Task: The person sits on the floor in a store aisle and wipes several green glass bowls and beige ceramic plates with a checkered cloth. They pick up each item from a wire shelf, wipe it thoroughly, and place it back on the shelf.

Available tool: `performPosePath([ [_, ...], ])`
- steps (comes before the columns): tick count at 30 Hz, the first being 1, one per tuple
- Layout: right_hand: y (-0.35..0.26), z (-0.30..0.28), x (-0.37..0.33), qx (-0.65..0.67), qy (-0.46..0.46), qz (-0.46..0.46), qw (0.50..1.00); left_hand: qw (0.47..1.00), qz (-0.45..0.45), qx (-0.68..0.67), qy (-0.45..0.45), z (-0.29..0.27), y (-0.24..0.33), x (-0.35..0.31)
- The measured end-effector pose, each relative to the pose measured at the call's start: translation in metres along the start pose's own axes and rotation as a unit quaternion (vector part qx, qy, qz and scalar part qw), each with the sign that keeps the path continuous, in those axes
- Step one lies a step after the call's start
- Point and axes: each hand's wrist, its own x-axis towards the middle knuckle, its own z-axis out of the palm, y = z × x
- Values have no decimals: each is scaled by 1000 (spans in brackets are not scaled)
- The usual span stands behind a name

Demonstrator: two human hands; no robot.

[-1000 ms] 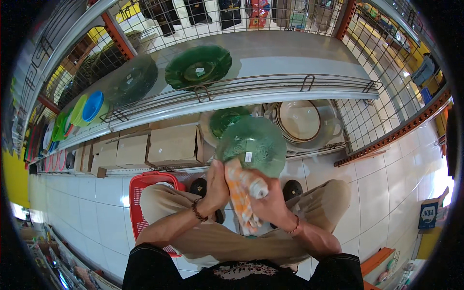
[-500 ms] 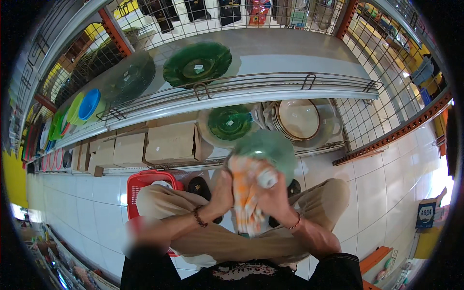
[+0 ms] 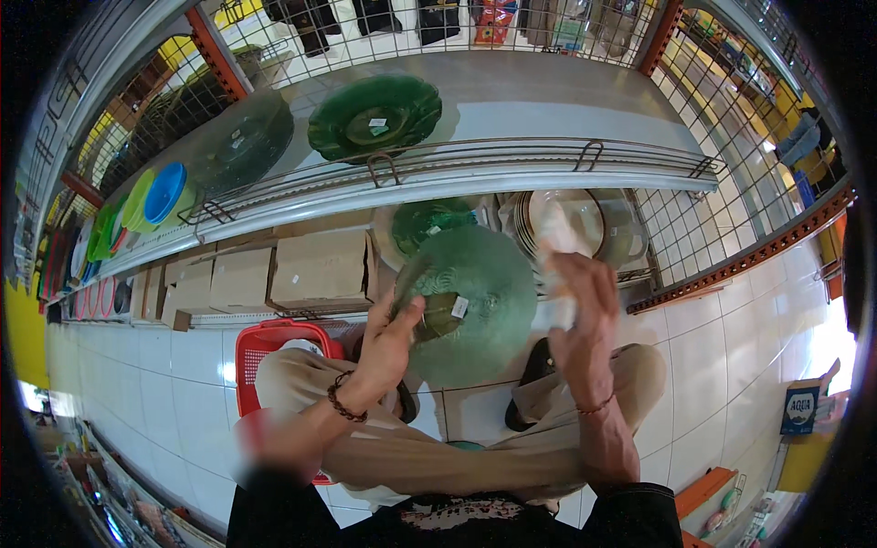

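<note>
My left hand (image 3: 385, 345) grips the left rim of a round, see-through green glass plate (image 3: 493, 320), its thumb on the upper face near a small white sticker. The plate is tilted above my lap, in front of the lower shelf. Just beyond its right edge, my right hand (image 3: 585, 297) is closed on a cloth (image 3: 555, 233). The cloth is smeared by motion and looks pale; the frame from before shows it patterned orange and white. My right hand is apart from the plate.
The lower shelf bears another green dish (image 3: 429, 219), stacked cream plates (image 3: 574, 217) with brown rims, and cardboard boxes (image 3: 320, 269). Above, a wire-railed shelf (image 3: 548, 119) carries a green scalloped bowl (image 3: 375, 114). A red basket (image 3: 251, 352) stands on the floor by my left knee.
My right hand has moved right and away from the plate with the cloth. My left hand has shifted left to the plate's rim, and the plate now faces up, closer to me.
</note>
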Motion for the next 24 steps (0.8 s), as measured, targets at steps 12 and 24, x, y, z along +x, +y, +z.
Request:
performPosePath([
  [12, -17, 24, -17, 7, -206, -14, 978, 1000, 6, -25, 15, -3, 5, -6],
  [24, -40, 13, -28, 334, -216, 94, 913, 992, 64, -47, 100, -3, 2, -1],
])
